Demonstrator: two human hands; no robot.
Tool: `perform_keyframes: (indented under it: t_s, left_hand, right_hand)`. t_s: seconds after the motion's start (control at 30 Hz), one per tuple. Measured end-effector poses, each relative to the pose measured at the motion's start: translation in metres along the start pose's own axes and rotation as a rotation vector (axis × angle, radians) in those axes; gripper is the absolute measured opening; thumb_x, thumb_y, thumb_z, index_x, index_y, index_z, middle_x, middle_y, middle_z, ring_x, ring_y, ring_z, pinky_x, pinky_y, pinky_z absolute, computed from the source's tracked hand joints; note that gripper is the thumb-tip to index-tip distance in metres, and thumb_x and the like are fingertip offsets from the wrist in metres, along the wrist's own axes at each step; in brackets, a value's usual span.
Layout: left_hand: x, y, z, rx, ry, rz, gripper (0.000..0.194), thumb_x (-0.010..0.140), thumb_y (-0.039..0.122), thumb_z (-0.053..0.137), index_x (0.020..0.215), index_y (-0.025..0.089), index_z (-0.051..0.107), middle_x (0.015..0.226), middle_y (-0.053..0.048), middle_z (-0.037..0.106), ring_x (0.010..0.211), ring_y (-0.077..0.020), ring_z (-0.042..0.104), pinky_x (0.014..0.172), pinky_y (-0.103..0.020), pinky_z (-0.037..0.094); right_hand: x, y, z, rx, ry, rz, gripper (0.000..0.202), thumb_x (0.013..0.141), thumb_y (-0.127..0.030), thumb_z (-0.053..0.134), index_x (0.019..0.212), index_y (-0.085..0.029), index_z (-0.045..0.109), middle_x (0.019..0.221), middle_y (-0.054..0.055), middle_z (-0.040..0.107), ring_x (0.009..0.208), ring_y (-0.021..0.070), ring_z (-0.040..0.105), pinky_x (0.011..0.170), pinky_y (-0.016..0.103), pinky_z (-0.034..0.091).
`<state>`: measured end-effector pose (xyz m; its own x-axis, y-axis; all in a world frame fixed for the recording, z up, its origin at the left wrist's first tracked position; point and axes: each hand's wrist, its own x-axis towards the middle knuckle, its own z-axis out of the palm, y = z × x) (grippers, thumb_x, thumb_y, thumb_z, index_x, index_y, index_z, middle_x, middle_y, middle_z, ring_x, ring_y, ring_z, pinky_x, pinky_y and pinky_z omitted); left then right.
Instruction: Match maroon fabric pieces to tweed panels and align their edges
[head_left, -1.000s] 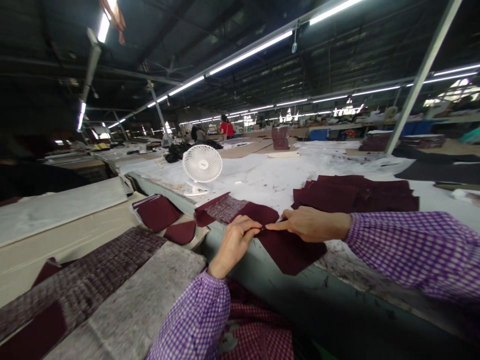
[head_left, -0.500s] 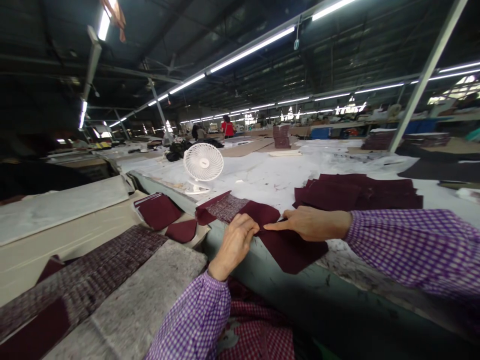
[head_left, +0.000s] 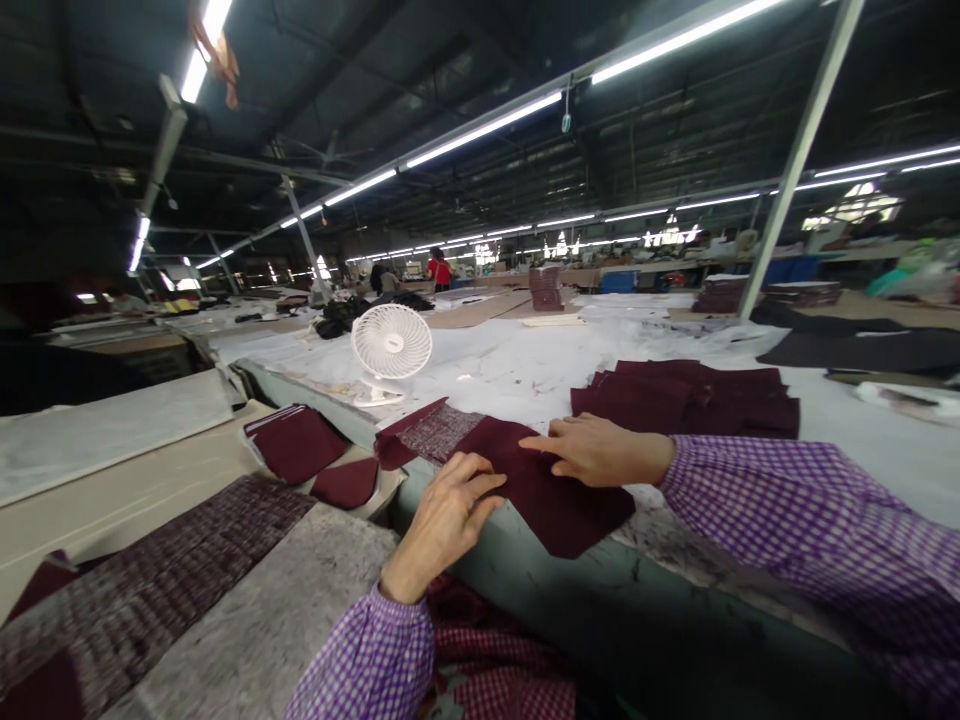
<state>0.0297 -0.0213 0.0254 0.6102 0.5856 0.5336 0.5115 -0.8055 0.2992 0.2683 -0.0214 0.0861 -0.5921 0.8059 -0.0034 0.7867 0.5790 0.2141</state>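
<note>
A dark maroon fabric piece (head_left: 562, 500) lies at the table's near edge, one corner hanging over it. Its left part meets a speckled grey-maroon strip (head_left: 442, 430). My left hand (head_left: 454, 505) is at the fabric's near left edge, thumb and fingers apart with a gap between them. On top of the fabric rests my right hand (head_left: 592, 448), index finger stretched to the left, the other fingers curled. Behind my right hand lies a spread pile of maroon pieces (head_left: 690, 392).
A white fan (head_left: 391, 342) stands on the white-covered table (head_left: 495, 360). To the left, a lower surface bears maroon pieces (head_left: 296, 445), a row of speckled strips (head_left: 172, 550) and a grey speckled board (head_left: 277, 610). A person in red (head_left: 439, 270) is far back.
The maroon fabric now lies flatter and unfolded between my hands. My left thumb and fingers have parted from their pinch. The whole view has shifted slightly, moving the scene left.
</note>
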Motion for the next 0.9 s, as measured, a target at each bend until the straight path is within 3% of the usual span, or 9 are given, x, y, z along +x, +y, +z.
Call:
perform_keyframes:
  t_s: [0.13, 0.3, 0.43, 0.53, 0.6, 0.67, 0.7, 0.83, 0.9]
  left_hand:
    - [0.0, -0.002, 0.007, 0.028, 0.064, -0.038, 0.028, 0.086, 0.033, 0.056, 0.111, 0.022, 0.058, 0.102, -0.006, 0.06, 0.097, -0.0221, 0.053, 0.09, -0.041, 0.042]
    - [0.001, -0.003, 0.015, 0.042, 0.152, -0.111, 0.046, 0.084, 0.037, 0.059, 0.123, 0.019, 0.044, 0.098, -0.006, 0.059, 0.092, -0.0222, 0.054, 0.083, -0.04, 0.042]
    - [0.006, 0.0, 0.015, 0.1, 0.116, -0.107, 0.035, 0.084, 0.04, 0.057, 0.112, 0.02, 0.054, 0.093, -0.005, 0.06, 0.09, -0.0221, 0.054, 0.078, -0.038, 0.04]
    - [0.01, 0.003, 0.013, 0.15, 0.1, -0.122, 0.02, 0.086, 0.037, 0.055, 0.097, 0.023, 0.063, 0.092, -0.004, 0.062, 0.09, -0.0218, 0.054, 0.078, -0.037, 0.039]
    - [0.013, 0.004, 0.013, 0.159, 0.1, -0.139, 0.017, 0.088, 0.031, 0.051, 0.089, 0.023, 0.066, 0.091, -0.003, 0.063, 0.09, -0.0211, 0.055, 0.077, -0.036, 0.039]
    - [0.014, 0.004, 0.013, 0.15, 0.113, -0.164, 0.017, 0.088, 0.025, 0.049, 0.086, 0.022, 0.066, 0.089, -0.003, 0.064, 0.088, -0.0207, 0.055, 0.078, -0.037, 0.039]
    - [0.015, 0.003, 0.014, 0.139, 0.129, -0.182, 0.017, 0.088, 0.022, 0.049, 0.085, 0.021, 0.066, 0.088, -0.003, 0.065, 0.088, -0.0207, 0.056, 0.079, -0.037, 0.04]
    - [0.018, 0.001, 0.016, 0.041, 0.232, -0.281, 0.015, 0.085, 0.018, 0.048, 0.085, 0.019, 0.063, 0.085, -0.004, 0.067, 0.084, -0.0202, 0.059, 0.077, -0.035, 0.044]
    - [0.018, 0.0, 0.016, -0.01, 0.245, -0.312, 0.015, 0.085, 0.017, 0.048, 0.085, 0.018, 0.062, 0.085, -0.004, 0.067, 0.083, -0.0195, 0.06, 0.075, -0.033, 0.045]
  right_hand:
    - [0.009, 0.013, -0.007, 0.22, -0.004, 0.021, 0.03, 0.078, -0.028, 0.063, 0.106, -0.017, 0.066, 0.095, 0.01, 0.064, 0.096, 0.0243, 0.055, 0.083, 0.033, 0.04]
    - [-0.007, 0.055, -0.039, 0.484, -0.034, 0.045, 0.024, 0.082, -0.033, 0.054, 0.09, -0.014, 0.065, 0.088, 0.006, 0.066, 0.078, 0.0185, 0.058, 0.069, 0.027, 0.04]
    - [-0.04, 0.121, -0.048, 0.522, 0.008, 0.318, 0.026, 0.079, -0.037, 0.054, 0.092, -0.016, 0.063, 0.091, 0.008, 0.067, 0.081, 0.0219, 0.059, 0.071, 0.031, 0.041]
    - [-0.061, 0.164, -0.035, 0.415, 0.058, 0.569, 0.029, 0.073, -0.032, 0.059, 0.097, -0.016, 0.063, 0.1, 0.015, 0.065, 0.088, 0.0269, 0.058, 0.076, 0.036, 0.042]
    - [-0.066, 0.178, -0.025, 0.252, 0.138, 0.758, 0.034, 0.07, -0.028, 0.063, 0.101, -0.015, 0.063, 0.107, 0.02, 0.062, 0.093, 0.032, 0.057, 0.078, 0.043, 0.042]
    - [-0.062, 0.174, -0.02, 0.11, 0.25, 0.816, 0.037, 0.071, -0.025, 0.062, 0.106, -0.013, 0.062, 0.11, 0.025, 0.059, 0.096, 0.0357, 0.056, 0.08, 0.05, 0.04]
    - [-0.057, 0.166, -0.019, 0.092, 0.304, 0.756, 0.035, 0.075, -0.023, 0.059, 0.108, -0.011, 0.062, 0.11, 0.026, 0.059, 0.097, 0.0361, 0.056, 0.081, 0.052, 0.039]
    - [-0.022, 0.104, -0.025, 0.292, 0.331, 0.206, 0.034, 0.09, -0.028, 0.043, 0.112, -0.011, 0.063, 0.108, 0.017, 0.064, 0.099, 0.0257, 0.058, 0.088, 0.042, 0.041]
    - [-0.002, 0.068, -0.026, 0.326, 0.261, 0.052, 0.032, 0.086, -0.034, 0.053, 0.112, -0.018, 0.064, 0.107, 0.008, 0.065, 0.094, 0.0199, 0.06, 0.086, 0.033, 0.044]
